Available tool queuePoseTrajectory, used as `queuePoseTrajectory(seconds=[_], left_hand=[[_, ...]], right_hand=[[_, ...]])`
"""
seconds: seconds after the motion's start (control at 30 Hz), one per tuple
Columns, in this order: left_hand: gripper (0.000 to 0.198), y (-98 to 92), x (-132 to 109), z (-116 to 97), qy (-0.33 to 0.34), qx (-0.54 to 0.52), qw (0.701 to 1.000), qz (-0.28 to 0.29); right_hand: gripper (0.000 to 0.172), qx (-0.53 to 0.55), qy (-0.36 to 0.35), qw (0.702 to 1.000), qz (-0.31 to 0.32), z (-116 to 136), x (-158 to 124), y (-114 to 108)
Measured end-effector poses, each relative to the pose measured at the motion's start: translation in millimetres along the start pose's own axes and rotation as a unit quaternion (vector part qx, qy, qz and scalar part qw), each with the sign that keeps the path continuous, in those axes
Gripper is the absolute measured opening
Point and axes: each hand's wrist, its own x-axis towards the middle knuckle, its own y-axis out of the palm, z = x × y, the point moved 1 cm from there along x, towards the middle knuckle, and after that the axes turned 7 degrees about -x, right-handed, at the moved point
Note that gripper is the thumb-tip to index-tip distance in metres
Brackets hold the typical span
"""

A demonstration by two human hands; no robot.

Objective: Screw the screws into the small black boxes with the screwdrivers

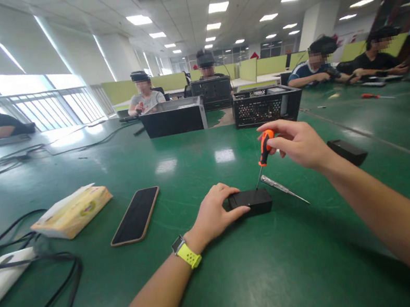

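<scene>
A small black box (255, 200) lies on the green table, gripped at its left end between the thumb and fingers of my left hand (218, 208). My right hand (296, 143) holds an orange and black screwdriver (266, 148) by its handle, with the index finger over the handle's top. The screwdriver leans slightly, and its tip meets the top of the box near the far edge. Just right of the box lies a second, thin screwdriver with a clear handle (275, 184), its shaft pointing toward the lower right.
Left of my hands are a phone (136, 216), a tissue pack (72, 211), black cables (71, 275) and a white power strip (1, 279). Another black box (347, 150) sits beyond my right forearm. Computer cases (173, 120) stand across the table (213, 289), where several people work.
</scene>
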Motion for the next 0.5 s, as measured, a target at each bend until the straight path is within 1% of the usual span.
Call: queuePoseTrajectory(seconds=[0.07,0.2,0.27,0.37,0.43,0.5], left_hand=[[0.039,-0.3,-0.2,-0.5,0.001,-0.002,1.0,0.001],[0.037,-1.5,0.0,-2.1,0.0,-0.004,1.0,-0.003],[0.035,-2.5,0.3,-2.3,0.002,-0.008,1.0,-0.001],[0.034,-3.8,0.8,-1.6,0.006,-0.015,1.0,0.003],[0.034,-4.2,1.0,-0.9,0.004,-0.019,1.0,0.003],[0.034,-4.2,1.1,-0.4,0.001,-0.022,1.0,0.004]], right_hand=[[0.032,-0.012,-0.017,1.0,-0.004,0.9,-1.4,2.6],[0.029,-0.043,-0.041,0.997,-0.043,-2.1,-1.8,2.7],[0.026,-0.021,-0.039,0.997,-0.061,-2.7,-1.4,-0.1],[0.023,0.042,-0.019,0.995,-0.086,0.1,-1.5,-4.1],[0.023,0.076,-0.009,0.994,-0.076,3.1,-2.4,-3.7],[0.023,0.09,-0.008,0.995,-0.048,5.3,-3.5,-0.2]])
